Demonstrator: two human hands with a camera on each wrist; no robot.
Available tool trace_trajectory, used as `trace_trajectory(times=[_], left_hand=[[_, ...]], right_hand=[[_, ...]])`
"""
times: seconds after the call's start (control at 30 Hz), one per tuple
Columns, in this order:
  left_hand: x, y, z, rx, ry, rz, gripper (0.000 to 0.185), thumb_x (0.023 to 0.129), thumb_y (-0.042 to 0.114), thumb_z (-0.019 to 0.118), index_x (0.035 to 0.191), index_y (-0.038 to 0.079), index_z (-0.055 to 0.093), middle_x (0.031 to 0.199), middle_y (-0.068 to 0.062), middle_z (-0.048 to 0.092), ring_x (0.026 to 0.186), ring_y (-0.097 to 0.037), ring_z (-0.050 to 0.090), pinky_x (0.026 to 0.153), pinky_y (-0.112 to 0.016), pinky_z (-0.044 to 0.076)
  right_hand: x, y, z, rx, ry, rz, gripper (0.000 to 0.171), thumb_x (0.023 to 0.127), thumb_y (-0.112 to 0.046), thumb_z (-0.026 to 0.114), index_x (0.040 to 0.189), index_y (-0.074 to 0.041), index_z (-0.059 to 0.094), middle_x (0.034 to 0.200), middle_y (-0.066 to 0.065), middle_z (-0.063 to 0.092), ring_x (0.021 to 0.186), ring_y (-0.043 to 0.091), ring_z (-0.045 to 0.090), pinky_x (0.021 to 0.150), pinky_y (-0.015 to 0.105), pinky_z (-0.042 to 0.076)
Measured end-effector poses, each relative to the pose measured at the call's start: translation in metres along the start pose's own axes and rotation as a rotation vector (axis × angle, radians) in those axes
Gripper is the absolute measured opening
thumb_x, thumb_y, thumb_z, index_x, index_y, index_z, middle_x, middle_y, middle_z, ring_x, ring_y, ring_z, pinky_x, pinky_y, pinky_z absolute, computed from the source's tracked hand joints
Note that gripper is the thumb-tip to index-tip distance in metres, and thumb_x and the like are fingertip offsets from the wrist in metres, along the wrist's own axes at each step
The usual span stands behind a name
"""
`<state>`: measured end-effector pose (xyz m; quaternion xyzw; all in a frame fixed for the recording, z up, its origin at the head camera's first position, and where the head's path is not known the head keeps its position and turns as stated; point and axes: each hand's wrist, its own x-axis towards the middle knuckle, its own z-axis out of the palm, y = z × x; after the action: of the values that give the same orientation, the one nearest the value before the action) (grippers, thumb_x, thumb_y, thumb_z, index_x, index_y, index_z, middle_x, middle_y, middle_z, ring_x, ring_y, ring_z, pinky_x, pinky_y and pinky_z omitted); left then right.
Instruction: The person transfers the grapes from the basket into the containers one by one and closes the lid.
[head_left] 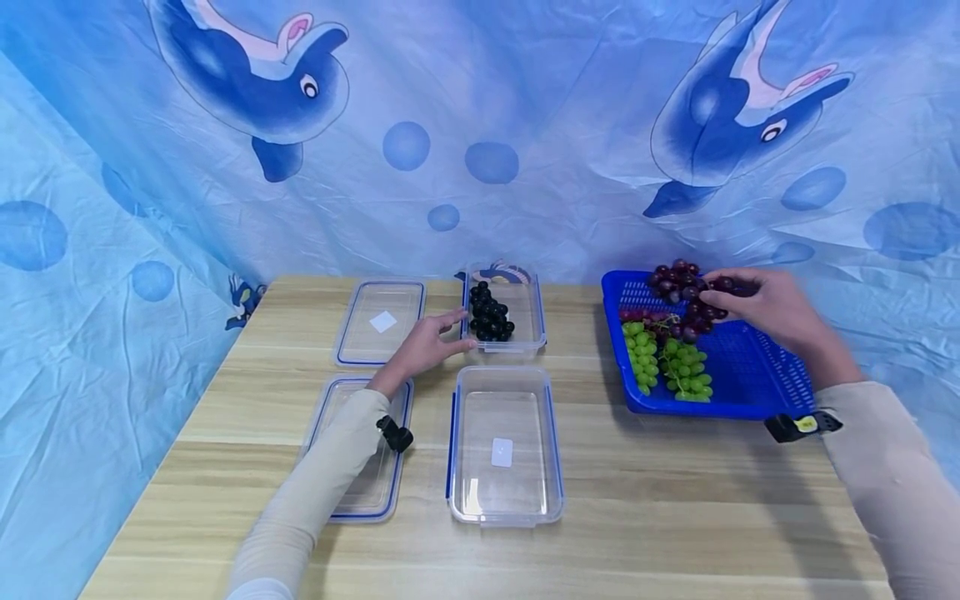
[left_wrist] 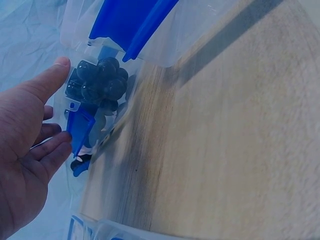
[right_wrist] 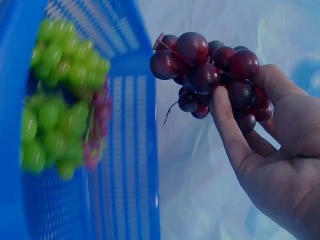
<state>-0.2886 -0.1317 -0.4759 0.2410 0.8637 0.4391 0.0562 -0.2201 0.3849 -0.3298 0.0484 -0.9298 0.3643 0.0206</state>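
Observation:
My right hand point(head_left: 772, 304) holds a bunch of dark red grapes point(right_wrist: 192, 65) between thumb and fingers, raised over the back of the blue basket point(head_left: 720, 408). Below it in the basket lie two bunches of green grapes point(head_left: 686, 371) and some reddish-pink grapes point(right_wrist: 97, 125). My left hand point(head_left: 431, 343) is at the left side of the rear clear container point(head_left: 525, 310), fingertips and thumb by its wall, fingers extended. A bunch of black grapes point(head_left: 489, 317) lies inside that container. Whether the left fingertips press the wall is hard to tell.
In front of the rear container stands another clear container point(head_left: 506, 492) with a white label inside. Two clear blue-edged lids point(head_left: 382, 292) lie to the left, the nearer one partly under my left forearm. A blue dolphin-print sheet point(head_left: 480, 108) hangs behind the wooden table point(head_left: 637, 517).

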Motion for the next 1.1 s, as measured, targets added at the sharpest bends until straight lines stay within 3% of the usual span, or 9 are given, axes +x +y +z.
trace_trajectory(times=[0.2, 0.43, 0.7, 0.87, 1.1], left_hand=[[-0.001, -0.001, 0.002, -0.005, 0.001, -0.005, 0.074, 0.094, 0.042, 0.073, 0.152, 0.005, 0.046, 0.162, -0.013, 0.039, 0.141, -0.036, 0.047, 0.113, -0.046, 0.047], [0.0, -0.001, 0.003, -0.001, 0.006, -0.001, 0.072, 0.095, 0.04, 0.074, 0.152, 0.004, 0.047, 0.161, -0.013, 0.04, 0.14, -0.037, 0.048, 0.112, -0.046, 0.048], [0.0, 0.0, 0.002, -0.007, 0.001, 0.001, 0.074, 0.095, 0.042, 0.073, 0.153, 0.004, 0.046, 0.162, -0.011, 0.039, 0.141, -0.037, 0.047, 0.112, -0.046, 0.048], [0.0, 0.0, 0.001, -0.009, 0.002, -0.003, 0.074, 0.095, 0.04, 0.074, 0.153, 0.004, 0.046, 0.162, -0.012, 0.038, 0.141, -0.036, 0.047, 0.112, -0.046, 0.048], [0.0, 0.0, 0.001, 0.006, 0.003, 0.005, 0.073, 0.095, 0.039, 0.073, 0.152, 0.003, 0.046, 0.162, -0.013, 0.038, 0.14, -0.036, 0.048, 0.112, -0.046, 0.047]], right_hand=[[0.019, -0.029, 0.023, 0.113, -0.026, -0.023, 0.05, 0.097, -0.036, 0.072, 0.136, -0.007, 0.064, 0.105, -0.024, 0.066, 0.081, 0.006, 0.072, 0.066, 0.026, 0.06], [0.045, -0.057, 0.054, 0.162, -0.028, -0.079, 0.046, 0.094, -0.037, 0.075, 0.13, -0.009, 0.068, 0.122, 0.009, 0.07, 0.081, 0.019, 0.074, 0.069, 0.028, 0.062], [0.077, -0.083, 0.094, 0.268, -0.076, -0.096, 0.042, 0.093, -0.032, 0.078, 0.128, -0.01, 0.071, 0.116, 0.009, 0.073, 0.08, 0.015, 0.073, 0.07, 0.029, 0.062], [0.096, -0.095, 0.12, 0.321, -0.116, -0.085, 0.044, 0.092, -0.029, 0.079, 0.13, -0.009, 0.069, 0.129, 0.015, 0.067, 0.08, 0.016, 0.073, 0.075, 0.033, 0.064], [0.119, -0.101, 0.155, 0.392, -0.155, -0.093, 0.043, 0.091, -0.02, 0.08, 0.13, -0.003, 0.068, 0.143, 0.017, 0.058, 0.082, 0.017, 0.074, 0.086, 0.049, 0.063]])
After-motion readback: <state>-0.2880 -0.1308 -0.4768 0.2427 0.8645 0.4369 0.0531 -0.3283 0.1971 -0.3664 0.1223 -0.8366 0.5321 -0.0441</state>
